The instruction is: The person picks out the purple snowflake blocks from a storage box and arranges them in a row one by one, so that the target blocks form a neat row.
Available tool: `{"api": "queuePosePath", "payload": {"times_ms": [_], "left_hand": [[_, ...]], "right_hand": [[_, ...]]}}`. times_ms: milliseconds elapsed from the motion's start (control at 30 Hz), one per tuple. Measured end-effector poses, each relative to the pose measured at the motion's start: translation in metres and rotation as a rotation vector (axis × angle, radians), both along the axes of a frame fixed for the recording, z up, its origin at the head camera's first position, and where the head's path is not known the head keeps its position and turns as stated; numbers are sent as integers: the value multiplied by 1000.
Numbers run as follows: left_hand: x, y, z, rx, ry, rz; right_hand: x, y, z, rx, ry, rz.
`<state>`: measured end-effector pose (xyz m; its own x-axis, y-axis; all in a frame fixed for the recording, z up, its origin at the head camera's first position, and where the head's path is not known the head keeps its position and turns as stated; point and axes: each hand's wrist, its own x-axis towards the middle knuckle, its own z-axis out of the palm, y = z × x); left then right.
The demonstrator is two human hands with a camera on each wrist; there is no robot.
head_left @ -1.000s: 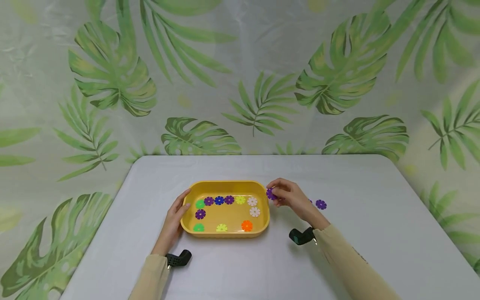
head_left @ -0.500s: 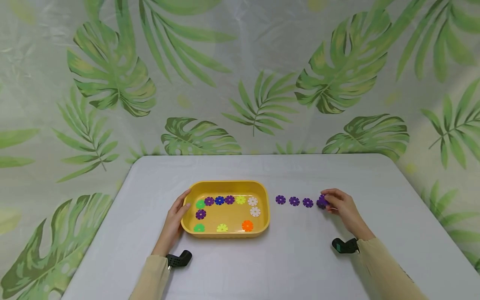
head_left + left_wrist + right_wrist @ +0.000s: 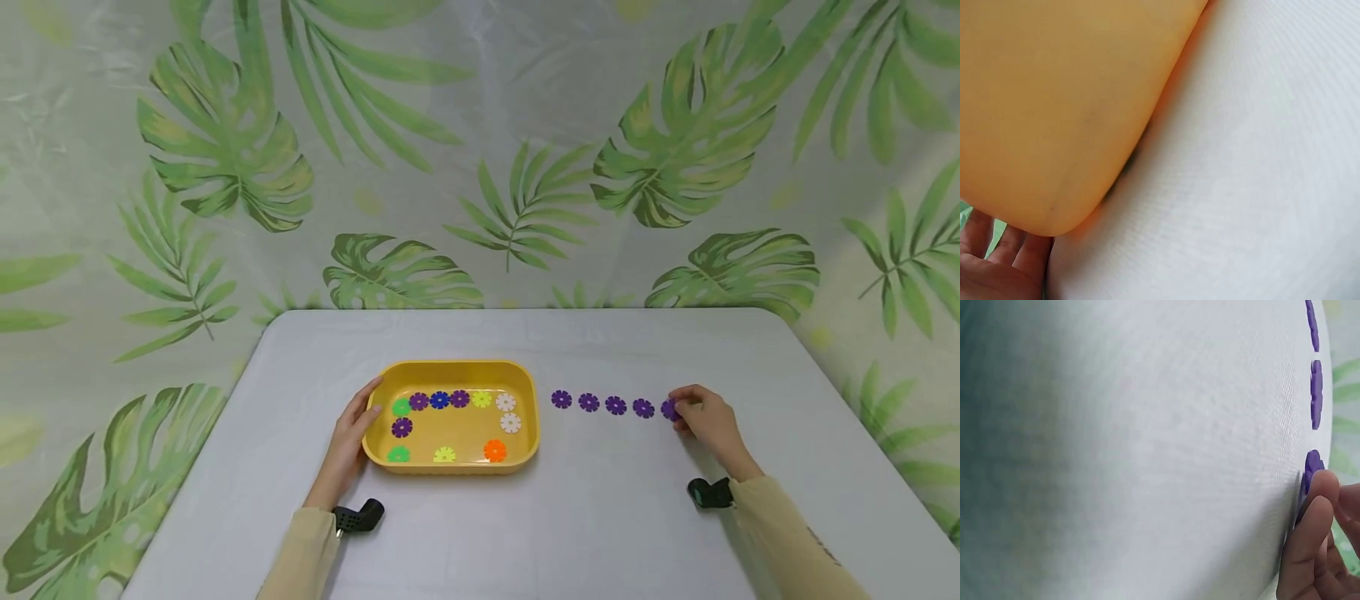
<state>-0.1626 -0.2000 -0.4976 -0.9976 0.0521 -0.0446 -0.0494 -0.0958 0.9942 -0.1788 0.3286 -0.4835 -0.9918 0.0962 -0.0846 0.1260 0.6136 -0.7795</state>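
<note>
In the head view my left hand [image 3: 348, 433] holds the left end of a yellow plastic tray [image 3: 450, 468], its thumb over the rim. The left wrist view shows some of its fingers [image 3: 1007, 253] beside the tray's outer wall. My right hand [image 3: 708, 421] pinches a purple notched snowflake disc [image 3: 668, 409] at the right end of a row. In the right wrist view, thumb and fingertips cover part of this disc [image 3: 1313, 464], which is tilted at the table surface. To its left lie several purple discs in line, the nearest being a flat purple disc [image 3: 643, 408].
Inside the tray lie several discs: an orange disc [image 3: 495, 451], a white disc [image 3: 510, 423], a blue disc [image 3: 439, 400], plus yellow, green and purple ones. A white cloth covers the table [image 3: 480, 533]. Behind it hangs a leaf-print curtain [image 3: 510, 208].
My right hand has moved right from beside the tray, carrying a purple disc past the others to the row's right end. The left hand and tray have stayed put.
</note>
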Motion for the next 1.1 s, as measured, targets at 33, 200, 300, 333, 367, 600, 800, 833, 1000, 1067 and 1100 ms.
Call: {"api": "queuePosePath", "payload": {"times_ms": [33, 200, 300, 333, 367, 600, 800, 833, 1000, 1067, 1100], "left_hand": [[0, 0, 0, 1, 0, -1], [0, -1, 0, 5, 4, -5], [0, -2, 0, 4, 8, -3], [0, -2, 0, 4, 7, -2], [0, -2, 0, 4, 8, 0], [-2, 0, -1, 4, 19, 9], [-2, 1, 0, 13, 15, 8], [-2, 1, 0, 13, 14, 8], [-2, 2, 0, 16, 10, 13], [-2, 2, 0, 18, 9, 15], [-2, 2, 0, 18, 9, 17]], "right_hand": [[0, -1, 0, 33, 8, 1], [-2, -13, 10, 13, 31, 1], [-5, -27, 21, -148, 5, 33], [-7, -33, 26, -209, -2, 51], [-8, -39, 31, -258, -9, 77], [-25, -105, 61, -428, -94, 301], [-38, -173, 75, -451, -162, 434], [-40, -184, 75, -454, -175, 451], [-50, -229, 69, -457, -256, 509], [-52, -243, 65, -439, -286, 539], [-53, -249, 62, -424, -298, 555]]}}
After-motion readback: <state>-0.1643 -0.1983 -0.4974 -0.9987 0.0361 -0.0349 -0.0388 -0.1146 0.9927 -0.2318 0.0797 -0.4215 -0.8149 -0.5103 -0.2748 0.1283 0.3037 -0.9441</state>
